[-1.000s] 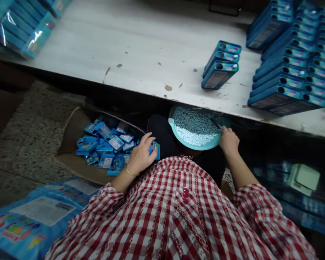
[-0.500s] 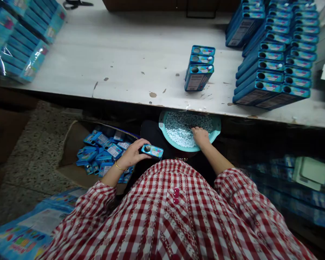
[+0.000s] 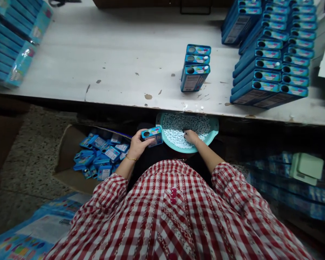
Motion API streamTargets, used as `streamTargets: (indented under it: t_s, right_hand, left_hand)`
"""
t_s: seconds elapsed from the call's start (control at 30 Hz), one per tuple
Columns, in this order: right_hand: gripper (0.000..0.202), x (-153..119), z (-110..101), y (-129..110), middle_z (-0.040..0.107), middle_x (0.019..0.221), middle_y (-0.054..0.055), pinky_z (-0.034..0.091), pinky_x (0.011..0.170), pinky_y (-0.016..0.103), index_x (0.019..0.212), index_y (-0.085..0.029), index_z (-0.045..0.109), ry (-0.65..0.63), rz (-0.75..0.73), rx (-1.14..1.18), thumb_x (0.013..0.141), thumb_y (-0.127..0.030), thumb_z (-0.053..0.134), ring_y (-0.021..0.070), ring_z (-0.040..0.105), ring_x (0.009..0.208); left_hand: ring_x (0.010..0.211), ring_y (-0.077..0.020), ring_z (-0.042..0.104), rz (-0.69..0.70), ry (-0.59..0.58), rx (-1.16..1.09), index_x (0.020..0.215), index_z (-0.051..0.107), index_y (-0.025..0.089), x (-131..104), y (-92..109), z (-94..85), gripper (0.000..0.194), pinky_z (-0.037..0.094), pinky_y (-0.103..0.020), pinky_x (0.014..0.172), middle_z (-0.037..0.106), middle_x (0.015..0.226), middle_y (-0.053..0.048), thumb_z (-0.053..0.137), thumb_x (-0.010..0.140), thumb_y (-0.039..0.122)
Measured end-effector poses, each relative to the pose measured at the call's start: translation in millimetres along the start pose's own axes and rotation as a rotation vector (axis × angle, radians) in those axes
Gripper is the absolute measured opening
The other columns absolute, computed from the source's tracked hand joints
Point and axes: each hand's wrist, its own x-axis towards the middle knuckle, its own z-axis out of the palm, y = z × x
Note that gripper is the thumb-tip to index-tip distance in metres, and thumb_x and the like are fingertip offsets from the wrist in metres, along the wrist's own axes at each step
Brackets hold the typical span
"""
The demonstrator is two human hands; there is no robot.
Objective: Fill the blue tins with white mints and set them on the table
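Observation:
My left hand (image 3: 138, 145) is wrapped round a small blue candy box (image 3: 152, 136) with a dark round hole in its printed top. It holds the box tilted beside the left rim of a turquoise basin (image 3: 176, 147). Small white candies (image 3: 176, 135) fill the basin. Down among them is my right hand (image 3: 191, 137), its fingers curled. A small dark bit shows at its fingertips, too small to name, and the candies partly hide what they grip.
Three blue boxes (image 3: 195, 77) stand on the white table (image 3: 119, 72); rows of more (image 3: 256, 90) are at its right. Wrapped packs (image 3: 18, 65) lie at the left. A carton (image 3: 63, 159) of loose boxes is below left, a pale green scale (image 3: 307, 168) at right.
My left hand has raised the box and brought it right, up against the basin's rim. My right hand has shifted slightly left within the candies. The whole view has moved a little.

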Motion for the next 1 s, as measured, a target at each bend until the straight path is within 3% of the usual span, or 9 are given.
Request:
streamTargets:
  t_s: [0.2,0.33,0.43,0.57,0.67,0.83,1.0]
  right_hand:
    - [0.044,-6,-12,10,0.068,0.106,0.006,0.046,0.075,0.023,0.124,-0.009,0.058,-0.007,-0.148,0.229,0.082,-0.021,0.048,0.0159,0.061,0.087]
    - [0.047,-35,-42,21,0.068,0.096,0.004,0.047,0.070,0.027,0.119,-0.011,0.061,0.093,-0.251,0.517,0.074,-0.024,0.054,0.0162,0.059,0.076]
    - [0.045,-62,-72,25,0.068,0.097,0.005,0.047,0.072,0.030,0.112,-0.013,0.065,0.120,-0.324,0.583,0.071,-0.028,0.056,0.0183,0.059,0.080]
    - [0.041,-93,-111,16,0.067,0.104,0.005,0.045,0.079,0.030,0.111,-0.015,0.066,0.119,-0.374,0.446,0.074,-0.028,0.054,0.0203,0.059,0.090]
    - [0.038,-105,-130,-2,0.068,0.100,0.005,0.045,0.079,0.029,0.111,-0.016,0.065,0.109,-0.336,0.188,0.076,-0.026,0.054,0.0206,0.060,0.088]
    - [0.038,-110,-140,-43,0.068,0.099,0.009,0.044,0.081,0.034,0.117,-0.019,0.061,0.088,-0.159,-0.294,0.081,-0.028,0.054,0.0256,0.061,0.093]
    - [0.035,-119,-142,-74,0.066,0.105,0.014,0.045,0.080,0.038,0.117,-0.015,0.058,0.090,-0.150,-0.483,0.084,-0.025,0.049,0.0287,0.062,0.094]
  left_hand:
    - [0.082,-0.0163,0.062,0.062,0.029,0.034,0.101,0.059,0.017,13,6,6.4,0.049,0.052,-0.029,0.078,0.066,0.089,-0.001,0.074,0.059,0.039]
    - [0.083,-0.0157,0.061,0.149,0.030,0.082,0.101,0.059,0.018,27,15,19.3,0.046,0.050,-0.028,0.081,0.065,0.089,0.000,0.073,0.062,0.036]
    - [0.082,-0.0154,0.061,0.207,0.003,0.127,0.101,0.058,0.017,36,23,37.7,0.042,0.049,-0.027,0.081,0.065,0.089,0.000,0.072,0.065,0.032]
    - [0.092,-0.0174,0.061,0.300,-0.055,0.225,0.102,0.058,0.017,43,32,68.2,0.036,0.047,-0.028,0.087,0.065,0.100,-0.002,0.070,0.068,0.023]
    - [0.099,-0.0200,0.059,0.365,-0.110,0.334,0.103,0.058,0.017,44,36,87.7,0.036,0.045,-0.030,0.092,0.064,0.104,-0.005,0.068,0.068,0.015]
    - [0.104,-0.0230,0.056,0.421,-0.173,0.458,0.105,0.058,0.017,39,34,104.3,0.033,0.042,-0.034,0.094,0.063,0.107,-0.007,0.065,0.072,0.016]
    - [0.102,-0.0234,0.057,0.454,-0.178,0.475,0.104,0.058,0.017,37,30,108.3,0.032,0.043,-0.035,0.092,0.064,0.107,-0.008,0.065,0.073,0.016]
